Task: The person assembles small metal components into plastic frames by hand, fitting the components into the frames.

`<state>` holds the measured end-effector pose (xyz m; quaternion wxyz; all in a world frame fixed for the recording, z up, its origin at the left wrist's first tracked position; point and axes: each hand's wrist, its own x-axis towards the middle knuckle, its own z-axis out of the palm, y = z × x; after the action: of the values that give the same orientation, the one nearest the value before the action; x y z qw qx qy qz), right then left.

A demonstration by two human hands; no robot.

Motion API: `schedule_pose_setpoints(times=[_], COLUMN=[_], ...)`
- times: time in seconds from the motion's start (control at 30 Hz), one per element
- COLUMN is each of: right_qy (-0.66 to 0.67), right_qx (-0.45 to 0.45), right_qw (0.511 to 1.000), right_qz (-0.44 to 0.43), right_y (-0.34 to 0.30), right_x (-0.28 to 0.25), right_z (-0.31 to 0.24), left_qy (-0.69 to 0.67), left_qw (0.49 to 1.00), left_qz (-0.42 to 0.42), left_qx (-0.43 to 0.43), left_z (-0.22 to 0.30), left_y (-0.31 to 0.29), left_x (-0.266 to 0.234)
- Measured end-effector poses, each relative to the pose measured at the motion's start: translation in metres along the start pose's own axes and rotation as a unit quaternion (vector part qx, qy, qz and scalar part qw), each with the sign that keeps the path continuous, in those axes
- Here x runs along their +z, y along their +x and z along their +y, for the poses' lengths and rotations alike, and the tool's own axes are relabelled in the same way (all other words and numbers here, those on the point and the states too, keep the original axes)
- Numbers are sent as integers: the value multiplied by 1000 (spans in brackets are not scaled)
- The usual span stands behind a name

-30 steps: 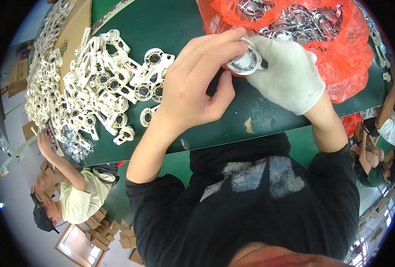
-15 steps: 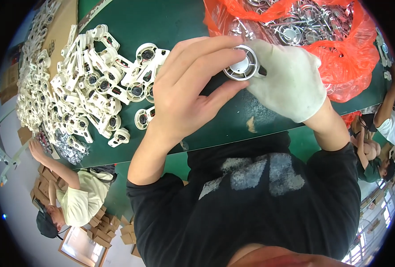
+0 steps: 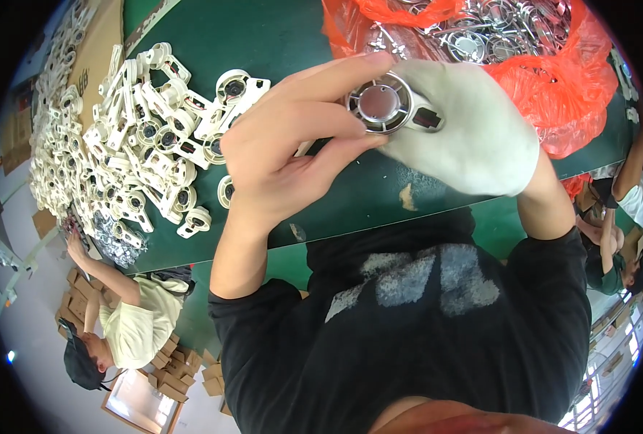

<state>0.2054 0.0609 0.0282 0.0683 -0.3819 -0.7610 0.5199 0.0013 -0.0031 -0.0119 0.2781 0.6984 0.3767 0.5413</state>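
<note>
A round white plastic part with a shiny chrome spoked ring (image 3: 379, 103) on its face is held between my two hands above the table; a short slotted arm sticks out of its right side. My bare left hand (image 3: 285, 148) pinches the ring's left rim between thumb and fingers. Wearing a pale glove, my right hand (image 3: 473, 130) wraps the part from behind and the right, its fingertips mostly hidden. Left of my hands lies a heap of similar white parts (image 3: 147, 137) with dark round centres. Loose chrome rings (image 3: 470, 47) fill a red plastic bag (image 3: 538, 94) at the far right.
The dark green table (image 3: 263, 32) carries a long cardboard sheet (image 3: 108, 47) on its far left. Small silvery pieces (image 3: 119, 249) lie by the left near edge. A seated person (image 3: 144, 325) reaches in at left; other people (image 3: 611, 235) are at right.
The ringed part has shifted slightly left and turned, so its slotted arm now shows more. Both my hands still hold it, the left one having moved a little left.
</note>
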Motion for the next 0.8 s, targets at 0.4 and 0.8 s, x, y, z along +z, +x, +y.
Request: schedule_pose_setpoints(times=[0.4, 0.8], right_qy=[34, -44], right_qx=[-133, -59], right_qw=[987, 991], right_qz=[79, 110], right_y=[2, 3], right_x=[19, 25], right_z=[8, 5], left_qy=[-72, -15], left_qw=[994, 948], left_qz=[-75, -193], left_qx=[-30, -253], left_z=[3, -2], left_y=[9, 49], left_x=[-5, -45])
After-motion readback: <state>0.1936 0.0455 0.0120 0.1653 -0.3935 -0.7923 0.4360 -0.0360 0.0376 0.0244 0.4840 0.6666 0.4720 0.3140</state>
